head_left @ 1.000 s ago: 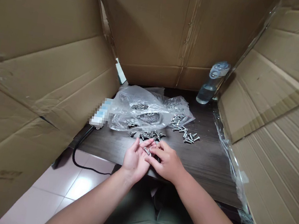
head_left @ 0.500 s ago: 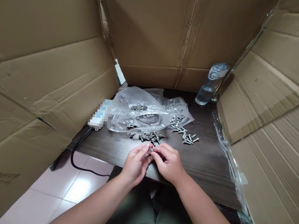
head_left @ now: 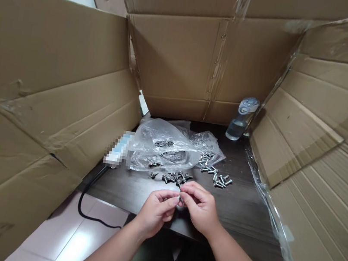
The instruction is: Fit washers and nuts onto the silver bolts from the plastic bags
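My left hand and my right hand meet over the front edge of the dark table, thumbs and fingertips pinched together. Between them shows a small silver screw, mostly covered by the fingers, so its full shape is hidden. Just beyond the fingertips lies a loose pile of dark screws, with one dark screw apart to the left. Silver bolts are scattered farther right, some spilling from a clear plastic bag.
A larger clear bag holding dark metal parts lies behind the pile. To the left is a white power strip with a black cable. A water bottle stands at the back right. Cardboard walls enclose three sides.
The view has tipped upward, so everything sits lower in it. My left fingers have turned from pointing upward to pointing right, and both hands still pinch at the small silver screw.
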Motion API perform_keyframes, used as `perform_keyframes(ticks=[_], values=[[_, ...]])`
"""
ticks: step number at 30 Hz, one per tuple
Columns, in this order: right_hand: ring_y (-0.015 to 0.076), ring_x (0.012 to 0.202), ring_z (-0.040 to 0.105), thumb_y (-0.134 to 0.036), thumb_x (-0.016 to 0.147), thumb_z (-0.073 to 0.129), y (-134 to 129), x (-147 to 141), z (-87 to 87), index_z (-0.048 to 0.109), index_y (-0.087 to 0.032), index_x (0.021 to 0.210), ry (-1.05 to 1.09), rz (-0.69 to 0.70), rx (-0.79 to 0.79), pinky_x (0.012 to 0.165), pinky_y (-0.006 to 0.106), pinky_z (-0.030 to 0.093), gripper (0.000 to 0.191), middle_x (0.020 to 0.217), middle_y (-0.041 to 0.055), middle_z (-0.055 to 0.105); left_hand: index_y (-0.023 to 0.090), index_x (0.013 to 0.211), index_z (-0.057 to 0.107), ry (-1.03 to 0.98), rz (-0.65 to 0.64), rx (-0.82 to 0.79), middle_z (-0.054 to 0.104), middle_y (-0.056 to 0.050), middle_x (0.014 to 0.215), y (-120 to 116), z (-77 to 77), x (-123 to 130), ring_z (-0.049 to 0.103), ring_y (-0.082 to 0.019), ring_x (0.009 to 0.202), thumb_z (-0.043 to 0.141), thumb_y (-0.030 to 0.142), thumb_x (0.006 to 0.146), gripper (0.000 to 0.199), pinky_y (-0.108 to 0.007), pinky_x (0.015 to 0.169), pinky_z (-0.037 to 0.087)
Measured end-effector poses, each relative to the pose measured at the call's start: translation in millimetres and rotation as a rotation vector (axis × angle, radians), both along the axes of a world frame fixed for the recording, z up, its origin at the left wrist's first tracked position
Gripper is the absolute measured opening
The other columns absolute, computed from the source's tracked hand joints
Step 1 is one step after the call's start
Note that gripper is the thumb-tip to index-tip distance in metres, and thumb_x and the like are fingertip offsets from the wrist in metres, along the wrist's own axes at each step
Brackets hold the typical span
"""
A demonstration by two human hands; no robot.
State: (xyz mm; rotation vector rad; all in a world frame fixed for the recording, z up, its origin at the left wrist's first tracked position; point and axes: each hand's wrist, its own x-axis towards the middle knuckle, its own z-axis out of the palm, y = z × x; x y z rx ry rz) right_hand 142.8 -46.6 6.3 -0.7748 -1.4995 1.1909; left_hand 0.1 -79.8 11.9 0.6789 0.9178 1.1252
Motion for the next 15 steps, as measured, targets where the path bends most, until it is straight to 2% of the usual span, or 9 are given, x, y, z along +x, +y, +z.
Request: perform_keyframes(ticks=[3,7,10,12,15], values=[[0.0171,0.071,0.062,-0.029,0.085,0.058,6,-1,7.9,0.068,-0.020,0.084,-0.107,-0.040,0.070,0.061,0.028,0.052,0.015,0.087,0.0078,0.063,0.010,0.081,0.069,-0.064,0.059,-0.016,0.058,-0.004,0.069,1,-2.6,-2,0.032,0.000,0.043,0.077,0.027,0.066,0.024,-0.014,0.037,0.017],[0.0183,0.083,0.061,-0.021,0.087,0.052,28,-2,30.2,0.068,-0.019,0.090,-0.283,-0.103,0.307,0.074,0.029,0.050,0.016,0.089,0.0079,0.065,0.010,0.080,0.065,-0.218,0.151,-0.039,0.057,-0.002,0.071,3,-4.9,-8,0.028,0.002,0.042,0.075,0.024,0.070,0.021,-0.011,0.035,0.017],[0.0180,0.084,0.061,-0.013,0.086,0.049,57,-13,45.4,0.067,-0.018,0.090,-0.499,-0.041,0.474,0.078,0.029,0.048,0.019,0.092,0.0088,0.066,0.009,0.081,0.062,-0.332,0.167,-0.040,0.055,0.000,0.072,4,-6.0,-13,0.026,0.003,0.042,0.072,0.020,0.073,0.017,-0.010,0.035,0.016],[0.0190,0.083,0.062,-0.010,0.081,0.052,81,-26,49.3,0.067,-0.018,0.080,-0.687,-0.006,0.474,0.077,0.029,0.047,0.017,0.088,0.0090,0.067,0.010,0.080,0.059,-0.400,0.170,-0.047,0.053,0.000,0.072,4,-6.7,-15,0.025,0.002,0.042,0.071,0.019,0.074,0.016,-0.010,0.035,0.016],[0.0187,0.073,0.063,-0.011,0.074,0.061,119,-50,45.5,0.064,-0.017,0.062,-0.824,-0.026,0.264,0.071,0.027,0.046,0.013,0.069,0.0073,0.067,0.011,0.082,0.056,-0.480,0.161,-0.050,0.049,0.003,0.068,4,-8.1,-18,0.025,0.001,0.042,0.069,0.018,0.076,0.016,-0.010,0.035,0.015]])
